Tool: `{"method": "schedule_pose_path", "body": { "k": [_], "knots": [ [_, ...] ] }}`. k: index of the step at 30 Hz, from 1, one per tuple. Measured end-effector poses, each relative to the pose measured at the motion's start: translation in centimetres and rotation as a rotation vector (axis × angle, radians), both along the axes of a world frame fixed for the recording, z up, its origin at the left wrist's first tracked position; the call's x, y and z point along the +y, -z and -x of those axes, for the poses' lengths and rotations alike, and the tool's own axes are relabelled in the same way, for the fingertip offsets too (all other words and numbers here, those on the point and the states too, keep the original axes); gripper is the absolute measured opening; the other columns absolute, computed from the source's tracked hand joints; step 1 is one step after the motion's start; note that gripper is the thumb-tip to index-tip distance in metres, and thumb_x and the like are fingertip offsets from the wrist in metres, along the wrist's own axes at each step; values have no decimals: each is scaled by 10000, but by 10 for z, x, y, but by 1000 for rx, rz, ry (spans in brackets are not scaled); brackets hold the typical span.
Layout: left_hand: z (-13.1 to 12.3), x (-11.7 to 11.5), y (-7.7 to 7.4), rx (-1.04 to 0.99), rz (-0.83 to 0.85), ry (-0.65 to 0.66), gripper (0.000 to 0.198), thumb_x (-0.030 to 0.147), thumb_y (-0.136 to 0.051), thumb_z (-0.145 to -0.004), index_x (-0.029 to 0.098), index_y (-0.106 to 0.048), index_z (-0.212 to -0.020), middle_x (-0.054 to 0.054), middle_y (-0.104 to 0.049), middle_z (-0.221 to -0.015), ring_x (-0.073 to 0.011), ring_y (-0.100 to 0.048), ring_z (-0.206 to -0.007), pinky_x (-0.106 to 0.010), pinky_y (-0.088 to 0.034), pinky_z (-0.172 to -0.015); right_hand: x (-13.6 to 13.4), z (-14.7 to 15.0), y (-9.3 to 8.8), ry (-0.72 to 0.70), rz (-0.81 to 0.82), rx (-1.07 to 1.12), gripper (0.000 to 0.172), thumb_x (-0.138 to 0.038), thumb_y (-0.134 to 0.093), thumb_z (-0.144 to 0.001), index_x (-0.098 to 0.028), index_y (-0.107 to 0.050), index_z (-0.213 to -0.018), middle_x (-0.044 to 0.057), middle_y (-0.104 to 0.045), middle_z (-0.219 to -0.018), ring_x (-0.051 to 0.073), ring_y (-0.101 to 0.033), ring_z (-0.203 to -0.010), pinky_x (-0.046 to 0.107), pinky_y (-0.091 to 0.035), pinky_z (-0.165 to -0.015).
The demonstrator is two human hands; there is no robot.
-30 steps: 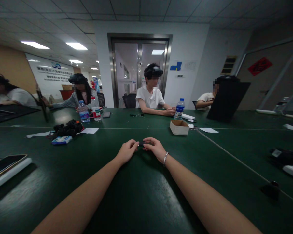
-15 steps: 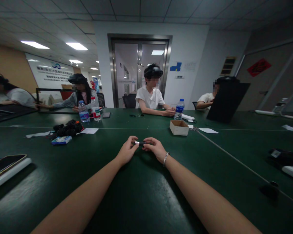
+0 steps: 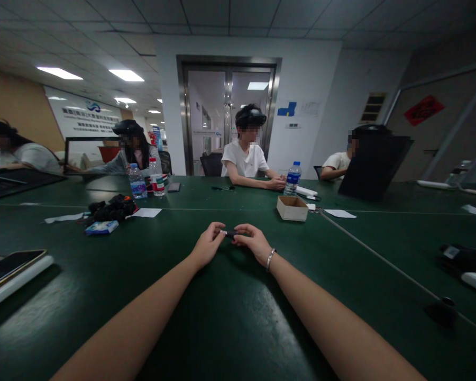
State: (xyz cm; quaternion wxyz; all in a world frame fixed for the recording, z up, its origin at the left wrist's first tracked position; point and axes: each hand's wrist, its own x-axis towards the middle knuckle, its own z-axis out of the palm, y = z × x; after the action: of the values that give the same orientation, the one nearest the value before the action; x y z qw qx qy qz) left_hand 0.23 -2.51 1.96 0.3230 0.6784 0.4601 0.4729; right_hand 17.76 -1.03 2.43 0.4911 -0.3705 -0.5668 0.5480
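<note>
Both my forearms stretch out over a dark green table [image 3: 230, 317]. My left hand [image 3: 207, 246] and my right hand [image 3: 253, 242] meet at the middle and pinch the two ends of a small dark object with a silver tip [image 3: 230, 233], like a USB stick. The silver end points toward the left fingers, and the dark body sits in my right fingers. I wear a silver bracelet [image 3: 269, 259] on the right wrist. Fingers of both hands are curled closed around the object, just above the tabletop.
A small cardboard box [image 3: 292, 207] and a water bottle [image 3: 293, 179] stand beyond my hands. Black items [image 3: 113, 208], a blue packet [image 3: 100, 227] and papers lie at left; a phone [image 3: 11, 264] lies near left. Several people sit around the table's far side.
A second ago only a dark piece showed between my fingers; a silver tip then came into view at the left end and still shows. A person at far left swung a dark framed panel round.
</note>
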Motion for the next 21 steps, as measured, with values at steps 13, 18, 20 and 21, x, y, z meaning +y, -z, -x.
{"method": "schedule_pose_path", "body": {
  "k": [13, 18, 20, 21],
  "knots": [
    [-16, 4, 3, -172, 123, -26, 279, 381, -486, -778, 142, -568, -895, -76, -634, -879, -175, -584, -828, -299, -451, -753, -19, 18, 0, 6, -293, -435, 574, -241, -684, -631, -228, -419, -1139, -20, -576, -777, 128, -577, -680, 294, -476, -672],
    [13, -17, -9, 112, 74, -116, 256, 394, -518, -751, 194, -572, -900, -55, -648, -890, -186, -606, -803, -312, -458, -740, -48, 14, -5, 58, -401, -742, 786, -280, -695, -634, -263, -301, -1313, 49, -572, -947, 204, -544, -897, 375, -439, -822],
    [43, -31, -17, 192, 112, -192, 295, 433, -539, -722, 199, -573, -898, -60, -649, -902, -196, -613, -787, -312, -463, -706, -65, -2, -13, 50, -495, -889, 684, -277, -656, -671, -277, -367, -1290, 76, -549, -1058, 236, -501, -993, 403, -414, -868],
    [62, -39, -21, 235, 133, -228, 316, 451, -552, -704, 202, -570, -897, -59, -649, -902, -202, -614, -778, -313, -463, -687, -74, -14, -20, 46, -547, -967, 599, -273, -631, -690, -280, -425, -1253, 82, -535, -1104, 251, -475, -1033, 414, -402, -886]
  ]
}}
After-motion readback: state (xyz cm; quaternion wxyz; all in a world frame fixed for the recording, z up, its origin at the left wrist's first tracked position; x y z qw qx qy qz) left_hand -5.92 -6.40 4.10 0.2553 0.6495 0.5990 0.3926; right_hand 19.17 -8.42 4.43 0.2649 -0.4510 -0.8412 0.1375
